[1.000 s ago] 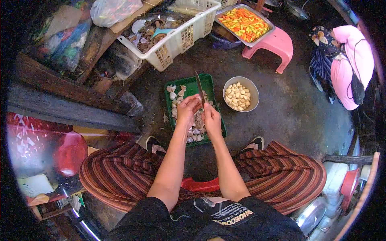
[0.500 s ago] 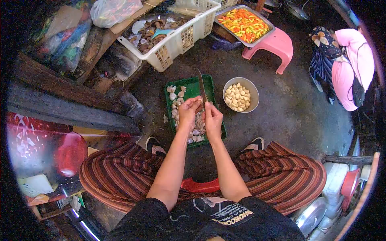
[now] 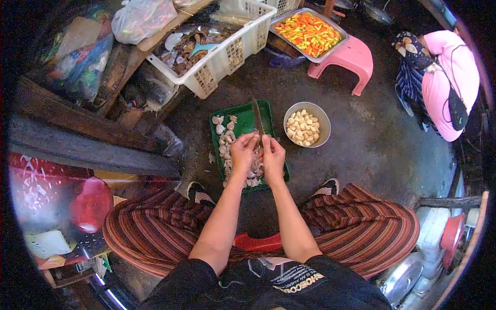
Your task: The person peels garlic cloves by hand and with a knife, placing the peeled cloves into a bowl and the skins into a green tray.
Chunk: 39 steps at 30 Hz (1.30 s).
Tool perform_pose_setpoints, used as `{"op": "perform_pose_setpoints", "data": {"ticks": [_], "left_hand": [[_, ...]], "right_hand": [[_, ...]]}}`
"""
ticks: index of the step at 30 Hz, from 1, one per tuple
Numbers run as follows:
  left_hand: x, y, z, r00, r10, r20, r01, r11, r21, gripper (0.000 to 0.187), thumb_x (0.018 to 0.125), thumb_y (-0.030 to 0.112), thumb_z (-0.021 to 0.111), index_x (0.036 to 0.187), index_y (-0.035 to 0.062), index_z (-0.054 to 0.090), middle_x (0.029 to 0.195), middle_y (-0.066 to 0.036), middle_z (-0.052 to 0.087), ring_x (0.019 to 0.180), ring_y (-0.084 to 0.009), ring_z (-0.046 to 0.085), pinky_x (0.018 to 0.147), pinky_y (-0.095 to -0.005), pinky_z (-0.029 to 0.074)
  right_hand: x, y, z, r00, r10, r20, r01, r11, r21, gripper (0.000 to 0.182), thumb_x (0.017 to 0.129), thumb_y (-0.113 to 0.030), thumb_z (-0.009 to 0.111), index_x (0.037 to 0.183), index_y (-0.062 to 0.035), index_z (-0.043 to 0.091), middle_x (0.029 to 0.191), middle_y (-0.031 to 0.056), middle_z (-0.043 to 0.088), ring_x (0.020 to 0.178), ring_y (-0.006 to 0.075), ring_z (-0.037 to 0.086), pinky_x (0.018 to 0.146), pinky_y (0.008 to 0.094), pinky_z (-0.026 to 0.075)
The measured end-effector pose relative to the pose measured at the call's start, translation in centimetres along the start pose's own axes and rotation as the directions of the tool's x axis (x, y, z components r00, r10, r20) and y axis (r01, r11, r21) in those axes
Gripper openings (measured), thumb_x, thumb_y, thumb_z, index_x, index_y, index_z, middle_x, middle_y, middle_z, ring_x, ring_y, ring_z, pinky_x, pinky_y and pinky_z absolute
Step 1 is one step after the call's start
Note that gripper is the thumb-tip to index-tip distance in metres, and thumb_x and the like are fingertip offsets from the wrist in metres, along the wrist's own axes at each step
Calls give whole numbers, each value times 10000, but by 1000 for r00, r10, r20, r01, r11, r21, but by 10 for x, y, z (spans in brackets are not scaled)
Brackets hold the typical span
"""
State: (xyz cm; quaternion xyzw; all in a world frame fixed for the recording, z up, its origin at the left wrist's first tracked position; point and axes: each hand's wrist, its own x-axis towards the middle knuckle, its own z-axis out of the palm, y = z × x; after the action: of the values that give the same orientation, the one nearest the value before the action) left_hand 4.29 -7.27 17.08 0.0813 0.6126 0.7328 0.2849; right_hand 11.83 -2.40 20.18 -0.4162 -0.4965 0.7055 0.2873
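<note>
Over a green tray (image 3: pixel 243 112) my two hands are close together. My right hand (image 3: pixel 272 157) is closed round a knife (image 3: pixel 258 114), whose blade points away from me. My left hand (image 3: pixel 243 153) pinches a small piece at the blade, most likely a garlic clove, mostly hidden by the fingers. Unpeeled garlic cloves (image 3: pixel 226 139) lie along the tray's left side, with loose skins (image 3: pixel 254 182) beneath and in front of my hands. To the right of the tray stands a metal bowl (image 3: pixel 327 135) of peeled garlic cloves (image 3: pixel 303 127).
A white plastic crate (image 3: pixel 217 77) holding scraps stands at the back left. Behind the bowl, a tray of chillies (image 3: pixel 310 33) rests by a pink stool (image 3: pixel 356 57). A person in pink (image 3: pixel 449 82) is at the right. My red seat (image 3: pixel 258 241) shows between my legs.
The view has shifted slightly. My hands stay together over the tray, with the knife still in the right one; the fingers have moved only a little.
</note>
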Motion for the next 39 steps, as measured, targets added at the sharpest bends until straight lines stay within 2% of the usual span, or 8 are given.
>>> {"op": "perform_pose_setpoints", "data": {"ticks": [10,16,22,24,27,28,30,39], "left_hand": [[3,23,-7,983,-175,63,184,961,-209,217,848,62,608,1040,-40,597,983,-112,645,876,-204,636,826,-322,518],[4,29,-10,977,-187,104,211,928,-306,190,855,67,603,1014,-38,589,992,-126,636,887,-204,629,812,-317,525],[2,25,-1,988,-147,54,157,915,-371,126,833,37,615,943,-4,568,932,-103,635,847,-184,630,780,-302,532],[1,24,-1,990,-135,33,138,926,-352,139,835,38,607,961,-6,567,916,-100,632,826,-191,629,776,-310,533],[0,21,0,995,-96,-13,87,944,-318,135,835,23,589,966,-7,569,894,-98,627,800,-191,626,751,-310,535],[-1,21,0,997,-67,-36,54,952,-302,119,834,6,579,952,-6,572,888,-97,625,794,-184,623,730,-302,536],[-3,23,1,996,-57,-61,41,969,-242,117,825,-1,586,941,-6,574,886,-94,623,790,-175,618,715,-294,535],[-5,19,10,980,83,-180,-101,991,-89,123,778,-15,627,894,-2,587,872,-72,613,791,-135,587,691,-256,501]], "right_hand": [[4,-11,-11,974,134,184,-143,989,37,329,938,-343,506,815,-57,612,548,-33,461,480,47,395,445,204,298],[7,-7,-10,979,88,183,-96,995,36,349,945,-354,487,785,-64,595,545,-35,451,474,47,383,444,218,300],[3,-10,-9,991,-59,123,77,986,-145,429,943,-395,466,712,-56,591,525,-23,455,474,64,408,449,233,308],[-1,-16,-11,980,-132,150,183,896,-405,389,938,-416,450,1090,-122,654,555,45,520,496,134,499,491,301,393],[-1,-16,-12,967,-160,199,250,756,-605,382,936,-412,432,1192,-185,603,654,115,611,584,240,596,558,353,453],[-1,-13,-11,967,-159,200,250,757,-604,382,936,-412,432,1192,-185,603,654,115,611,584,240,596,558,353,453],[-1,-7,-9,875,-441,198,465,657,-593,373,934,-390,425,1184,-182,607,810,150,657,726,320,628,631,392,484],[0,-5,-6,808,-555,198,529,536,-658,304,910,-295,487,1147,-165,625,891,143,662,777,318,633,661,396,494]]}}
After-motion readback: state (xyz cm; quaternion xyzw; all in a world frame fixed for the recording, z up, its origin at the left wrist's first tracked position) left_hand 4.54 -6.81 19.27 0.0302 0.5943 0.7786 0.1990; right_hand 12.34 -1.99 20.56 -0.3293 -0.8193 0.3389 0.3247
